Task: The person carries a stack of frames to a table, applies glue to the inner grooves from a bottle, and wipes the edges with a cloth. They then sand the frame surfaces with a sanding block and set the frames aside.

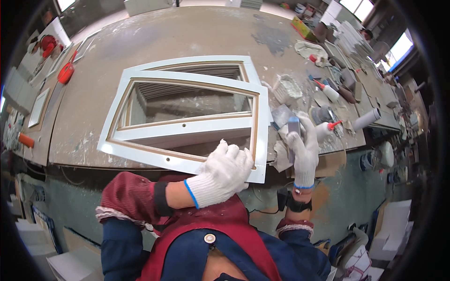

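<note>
In the head view, the left hand [224, 172], in a white knitted glove with a blue cuff line, rests on the near edge of a white painted rectangular wooden frame with brown inner edges [187, 159]. Its fingers are bent and close together, pressing on the frame's lower rail near the right corner; they do not pinch anything. The frame lies flat on a dusty brown worktable [187, 37], with its near edge just over the table's front edge, and a second similar white frame [197, 62] lies under it, showing behind.

The right hand [302, 150], in the same kind of glove, is just beside the frame's right side. Its fingers are closed around a small flat grey scraper blade [293, 125], held upright.

To the right on the table there are a white tub of pale filler paste [290, 86], white squeeze bottles with red tips [328, 90], and a white roll [366, 119]. Far left lies a red tool [66, 71].
</note>
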Demonstrator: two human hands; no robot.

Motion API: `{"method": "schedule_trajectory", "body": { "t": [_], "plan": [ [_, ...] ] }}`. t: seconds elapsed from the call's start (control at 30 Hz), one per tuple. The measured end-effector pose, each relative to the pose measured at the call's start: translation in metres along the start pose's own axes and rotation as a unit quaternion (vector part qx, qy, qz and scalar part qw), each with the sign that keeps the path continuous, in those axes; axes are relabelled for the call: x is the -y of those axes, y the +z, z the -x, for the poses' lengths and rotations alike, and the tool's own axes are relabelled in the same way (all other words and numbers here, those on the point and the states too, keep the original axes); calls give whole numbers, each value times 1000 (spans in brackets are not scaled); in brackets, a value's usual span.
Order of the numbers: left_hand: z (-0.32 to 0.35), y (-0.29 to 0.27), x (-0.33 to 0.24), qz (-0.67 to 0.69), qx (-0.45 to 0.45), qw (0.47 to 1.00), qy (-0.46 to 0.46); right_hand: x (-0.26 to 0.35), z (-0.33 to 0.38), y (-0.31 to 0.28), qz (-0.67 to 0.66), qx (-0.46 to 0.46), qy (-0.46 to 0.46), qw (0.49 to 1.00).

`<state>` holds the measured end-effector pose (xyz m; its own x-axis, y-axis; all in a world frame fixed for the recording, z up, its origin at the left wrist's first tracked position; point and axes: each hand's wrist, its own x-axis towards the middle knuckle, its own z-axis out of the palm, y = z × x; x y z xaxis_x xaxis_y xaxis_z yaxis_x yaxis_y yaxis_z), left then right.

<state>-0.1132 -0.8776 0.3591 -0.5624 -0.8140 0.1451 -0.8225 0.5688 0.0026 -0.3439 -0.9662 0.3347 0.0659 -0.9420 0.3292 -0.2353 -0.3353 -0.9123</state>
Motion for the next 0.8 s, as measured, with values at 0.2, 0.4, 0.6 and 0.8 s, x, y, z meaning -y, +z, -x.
{"method": "schedule_trajectory", "body": {
  "t": [0.2,0.4,0.6,0.8],
  "plan": [
    [-39,-42,66,47,17,999,13,-4,-53,-8,234,33,2,972],
    [-104,0,170,55,81,994,-57,35,-77,37,348,81,-41,933],
    [-124,-2,192,121,152,981,-20,41,-95,63,481,189,-17,856],
    [-123,6,198,130,128,983,1,0,-153,80,585,218,-115,773]
  ]
}}
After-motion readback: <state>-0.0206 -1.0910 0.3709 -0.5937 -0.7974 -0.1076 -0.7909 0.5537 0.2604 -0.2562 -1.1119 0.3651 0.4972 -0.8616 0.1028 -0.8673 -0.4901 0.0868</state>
